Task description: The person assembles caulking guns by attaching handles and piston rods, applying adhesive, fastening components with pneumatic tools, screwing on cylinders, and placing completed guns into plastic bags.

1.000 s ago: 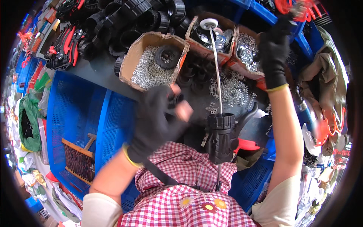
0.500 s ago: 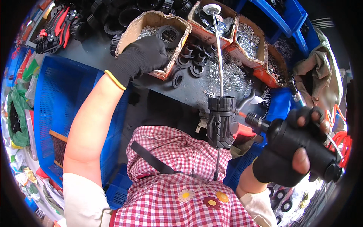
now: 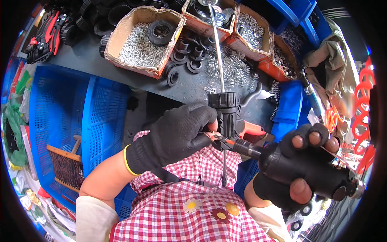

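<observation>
gloved hands meet over a black ribbed plastic fitting [image 3: 228, 117] that sits on a thin metal rod [image 3: 217, 52], low in the middle of the view and just above the red checked apron [image 3: 177, 209]. the left hand [image 3: 173, 135], in a black glove with a yellow cuff, is curled around the fitting's near side, fingertips pressing against it. the right hand [image 3: 296, 169], in a black fingerless glove, is closed tight around a black power screwdriver [image 3: 306, 173], whose bit touches the fitting's lower side. behind, on the dark desk [image 3: 84, 56], a cardboard box of small metal washers [image 3: 141, 40] stands with a black ring lying in it, and loose black rings [image 3: 189, 60] lie just beside it. a blue plastic crate [image 3: 76, 117] stands to the left.
</observation>
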The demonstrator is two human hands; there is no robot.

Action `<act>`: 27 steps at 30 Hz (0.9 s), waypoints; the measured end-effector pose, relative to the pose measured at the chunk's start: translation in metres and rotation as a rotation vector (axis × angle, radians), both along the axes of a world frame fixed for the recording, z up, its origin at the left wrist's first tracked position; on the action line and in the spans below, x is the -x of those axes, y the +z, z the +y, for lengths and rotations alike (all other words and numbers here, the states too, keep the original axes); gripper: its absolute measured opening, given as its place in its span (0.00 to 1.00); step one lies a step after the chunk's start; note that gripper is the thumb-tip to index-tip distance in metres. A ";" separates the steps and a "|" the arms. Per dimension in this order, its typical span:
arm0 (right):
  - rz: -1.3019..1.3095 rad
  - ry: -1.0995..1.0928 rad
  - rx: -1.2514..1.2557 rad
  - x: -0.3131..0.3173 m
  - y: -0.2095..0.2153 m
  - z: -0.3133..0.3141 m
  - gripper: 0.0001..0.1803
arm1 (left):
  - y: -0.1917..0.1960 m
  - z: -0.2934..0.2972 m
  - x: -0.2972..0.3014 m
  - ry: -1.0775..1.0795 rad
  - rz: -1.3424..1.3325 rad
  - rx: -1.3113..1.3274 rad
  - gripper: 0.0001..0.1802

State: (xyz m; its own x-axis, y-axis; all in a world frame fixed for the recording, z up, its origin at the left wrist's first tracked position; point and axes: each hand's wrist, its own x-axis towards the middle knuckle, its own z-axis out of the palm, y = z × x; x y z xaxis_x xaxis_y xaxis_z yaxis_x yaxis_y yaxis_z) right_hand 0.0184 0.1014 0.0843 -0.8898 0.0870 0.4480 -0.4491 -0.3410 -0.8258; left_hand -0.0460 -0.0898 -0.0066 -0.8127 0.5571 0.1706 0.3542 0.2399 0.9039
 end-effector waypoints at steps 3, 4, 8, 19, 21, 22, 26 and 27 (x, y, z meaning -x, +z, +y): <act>-0.028 -0.014 0.035 -0.004 -0.006 0.004 0.40 | -0.002 0.002 -0.002 -0.009 0.016 -0.047 0.09; -0.029 -0.015 0.037 -0.004 -0.007 0.005 0.40 | -0.002 0.001 -0.003 -0.008 0.028 -0.040 0.09; -0.004 -0.003 -0.027 -0.004 -0.007 0.007 0.40 | -0.004 0.004 -0.004 -0.005 0.064 -0.035 0.10; -0.091 -0.427 -0.063 0.003 -0.011 -0.008 0.39 | -0.034 0.028 -0.021 0.255 0.097 -0.108 0.24; 0.004 -0.309 -0.046 0.015 -0.023 -0.005 0.39 | -0.053 0.036 -0.029 0.379 -0.219 -0.138 0.28; -0.166 -0.406 -0.105 0.010 -0.016 -0.014 0.40 | -0.061 0.044 -0.031 0.296 -0.479 -0.238 0.31; -0.198 -0.427 -0.177 0.018 -0.027 -0.010 0.41 | -0.062 0.064 -0.033 0.109 -0.826 -0.405 0.27; -0.203 -0.428 -0.177 0.018 -0.027 -0.009 0.41 | -0.060 0.067 -0.035 0.116 -0.903 -0.486 0.25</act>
